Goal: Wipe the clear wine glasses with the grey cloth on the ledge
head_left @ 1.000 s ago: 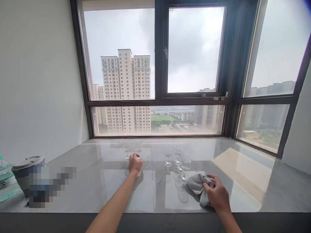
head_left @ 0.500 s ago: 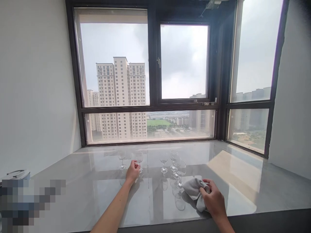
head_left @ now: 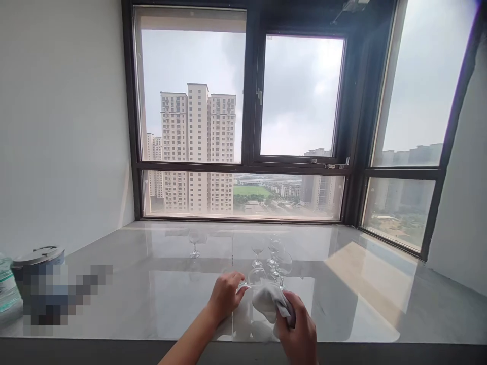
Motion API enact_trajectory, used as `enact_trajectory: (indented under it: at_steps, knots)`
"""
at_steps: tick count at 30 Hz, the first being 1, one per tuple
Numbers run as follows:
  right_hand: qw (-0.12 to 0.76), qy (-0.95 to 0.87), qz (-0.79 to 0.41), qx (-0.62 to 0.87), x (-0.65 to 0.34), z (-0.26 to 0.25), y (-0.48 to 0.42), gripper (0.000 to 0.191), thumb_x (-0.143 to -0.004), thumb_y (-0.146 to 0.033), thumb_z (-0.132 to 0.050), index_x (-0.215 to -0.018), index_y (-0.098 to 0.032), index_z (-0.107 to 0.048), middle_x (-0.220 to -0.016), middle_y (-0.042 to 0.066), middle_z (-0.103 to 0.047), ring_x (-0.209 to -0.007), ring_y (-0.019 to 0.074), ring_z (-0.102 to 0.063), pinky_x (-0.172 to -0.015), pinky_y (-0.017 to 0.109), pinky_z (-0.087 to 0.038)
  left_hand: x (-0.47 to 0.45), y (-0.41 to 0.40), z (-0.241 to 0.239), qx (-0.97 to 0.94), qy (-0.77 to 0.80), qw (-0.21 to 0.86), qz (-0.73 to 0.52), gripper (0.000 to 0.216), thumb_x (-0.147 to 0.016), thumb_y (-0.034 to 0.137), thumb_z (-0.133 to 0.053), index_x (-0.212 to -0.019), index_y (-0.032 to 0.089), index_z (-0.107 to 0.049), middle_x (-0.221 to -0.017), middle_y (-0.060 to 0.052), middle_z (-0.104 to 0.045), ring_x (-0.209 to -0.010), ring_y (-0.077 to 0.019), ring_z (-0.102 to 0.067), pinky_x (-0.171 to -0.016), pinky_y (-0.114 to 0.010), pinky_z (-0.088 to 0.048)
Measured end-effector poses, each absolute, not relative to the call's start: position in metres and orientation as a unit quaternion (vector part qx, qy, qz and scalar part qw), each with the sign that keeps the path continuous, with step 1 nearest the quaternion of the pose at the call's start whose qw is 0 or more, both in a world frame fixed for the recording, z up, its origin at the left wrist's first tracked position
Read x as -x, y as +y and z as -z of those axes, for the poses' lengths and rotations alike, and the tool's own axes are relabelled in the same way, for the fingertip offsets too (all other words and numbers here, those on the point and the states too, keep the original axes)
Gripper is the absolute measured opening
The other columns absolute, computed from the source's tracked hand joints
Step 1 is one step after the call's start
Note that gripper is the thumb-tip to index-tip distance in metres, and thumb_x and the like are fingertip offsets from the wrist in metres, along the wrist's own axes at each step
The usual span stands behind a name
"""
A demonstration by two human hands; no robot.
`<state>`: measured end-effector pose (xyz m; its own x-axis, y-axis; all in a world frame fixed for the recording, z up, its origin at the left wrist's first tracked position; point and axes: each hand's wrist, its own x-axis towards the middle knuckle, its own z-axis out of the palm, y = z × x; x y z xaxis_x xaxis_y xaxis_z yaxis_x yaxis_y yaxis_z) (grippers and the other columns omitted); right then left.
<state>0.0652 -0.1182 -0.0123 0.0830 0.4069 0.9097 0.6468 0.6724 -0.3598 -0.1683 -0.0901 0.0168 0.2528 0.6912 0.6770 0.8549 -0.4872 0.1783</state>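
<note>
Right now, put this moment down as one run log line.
left hand: holding tilted glass | right hand: holding grey cloth beside that glass | contact: unclear | other glasses: standing upright on sill

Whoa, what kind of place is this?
Probably a room high up in a tall building, maybe a flat, at a wide window ledge. Big dark-framed windows rise behind the ledge, a tower block stands outside, and a green field lies far below.

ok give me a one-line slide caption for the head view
Left hand holds a glass, right hand a grey cloth, with more glasses standing on the ledge.
</note>
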Motion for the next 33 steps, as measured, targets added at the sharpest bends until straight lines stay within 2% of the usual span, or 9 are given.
enact_trajectory:
  at_steps: [5,8,11,15,18,20,23,27,33]
  knots:
    - [0.592,-0.726,0.121,0.328,-0.029,-0.026,-0.108,0.041,-0.085,-0.010,-0.043,-0.122,-0.024,-0.055,-0.100,0.006,-0.071,-0.092,0.0216,-0.070,-0.071,0.031,-0.057,0.163,-0.093,-0.020,0.830,-0.415,0.214,0.304,0.014,-0.081,0.008,-0.053,-0.078,0.021,-0.055,-0.077,-0.003,-0.063,-0.069,-0.0198,-0.058,-0.064,-0.031,-0.040]
    - [0.607,-0.699,0.116,0.360,-0.039,-0.035,-0.099,0.036,-0.087,-0.014,-0.044,-0.120,-0.023,-0.056,-0.100,0.007,-0.071,-0.090,0.0220,-0.070,-0.071,0.032,-0.057,0.163,-0.093,-0.019,0.833,-0.398,0.216,0.318,0.010,-0.086,0.011,-0.052,-0.084,0.021,-0.055,-0.082,-0.004,-0.062,-0.073,-0.0209,-0.055,-0.067,-0.033,-0.041]
    - [0.653,-0.618,0.084,0.429,-0.062,-0.032,-0.099,0.027,-0.088,-0.028,-0.050,-0.114,-0.022,-0.057,-0.100,0.008,-0.071,-0.090,0.0240,-0.070,-0.076,0.034,-0.056,0.165,-0.093,-0.019,0.819,-0.414,0.182,0.353,0.006,-0.090,0.016,-0.052,-0.088,0.021,-0.055,-0.089,-0.006,-0.061,-0.081,-0.0218,-0.054,-0.073,-0.034,-0.043]
    - [0.708,-0.413,-0.030,0.572,-0.100,-0.029,-0.104,0.045,-0.082,-0.044,-0.059,-0.121,-0.021,-0.053,-0.114,0.012,-0.068,-0.099,0.0275,-0.068,-0.085,0.036,-0.053,0.168,-0.090,-0.020,0.764,-0.491,0.113,0.403,0.012,-0.090,0.016,-0.051,-0.083,0.022,-0.057,-0.092,-0.007,-0.061,-0.090,-0.0237,-0.054,-0.081,-0.037,-0.043]
    - [0.678,-0.325,-0.119,0.648,-0.124,-0.027,-0.096,0.053,-0.075,-0.044,-0.058,-0.122,-0.021,-0.051,-0.111,0.013,-0.067,-0.098,0.0305,-0.067,-0.084,0.039,-0.051,0.169,-0.086,-0.020,0.751,-0.511,0.053,0.415,0.015,-0.092,0.020,-0.049,-0.080,0.024,-0.057,-0.082,-0.005,-0.063,-0.084,-0.0232,-0.055,-0.080,-0.037,-0.042]
    - [0.628,-0.348,-0.162,0.677,-0.134,-0.023,-0.085,0.053,-0.070,-0.045,-0.057,-0.117,-0.021,-0.051,-0.103,0.012,-0.069,-0.093,0.0318,-0.067,-0.080,0.040,-0.050,0.170,-0.084,-0.019,0.743,-0.521,0.018,0.420,0.019,-0.093,0.025,-0.051,-0.075,0.024,-0.056,-0.075,-0.004,-0.062,-0.077,-0.0222,-0.056,-0.074,-0.034,-0.042]
    - [0.581,-0.414,-0.166,0.681,-0.137,-0.014,-0.072,0.053,-0.067,-0.046,-0.053,-0.114,-0.022,-0.050,-0.099,0.011,-0.069,-0.087,0.0312,-0.067,-0.076,0.039,-0.049,0.172,-0.083,-0.017,0.731,-0.529,-0.021,0.430,0.023,-0.092,0.030,-0.054,-0.071,0.024,-0.056,-0.072,-0.003,-0.062,-0.072,-0.0203,-0.057,-0.067,-0.029,-0.040]
    - [0.547,-0.461,-0.159,0.680,-0.132,-0.008,-0.069,0.055,-0.068,-0.047,-0.049,-0.118,-0.022,-0.048,-0.100,0.010,-0.068,-0.081,0.0287,-0.066,-0.070,0.035,-0.046,0.171,-0.078,-0.015,0.722,-0.535,-0.054,0.435,0.018,-0.086,0.032,-0.061,-0.071,0.022,-0.060,-0.070,-0.001,-0.063,-0.069,-0.0178,-0.057,-0.067,-0.027,-0.038]
    - [0.536,-0.475,-0.149,0.682,-0.132,-0.011,-0.071,0.052,-0.070,-0.043,-0.048,-0.118,-0.022,-0.048,-0.096,0.009,-0.068,-0.077,0.0275,-0.065,-0.069,0.034,-0.044,0.140,-0.043,-0.014,0.693,-0.556,-0.166,0.428,0.018,-0.078,0.033,-0.065,-0.067,0.019,-0.064,-0.061,0.002,-0.061,-0.060,-0.0142,-0.052,-0.060,-0.026,-0.034]
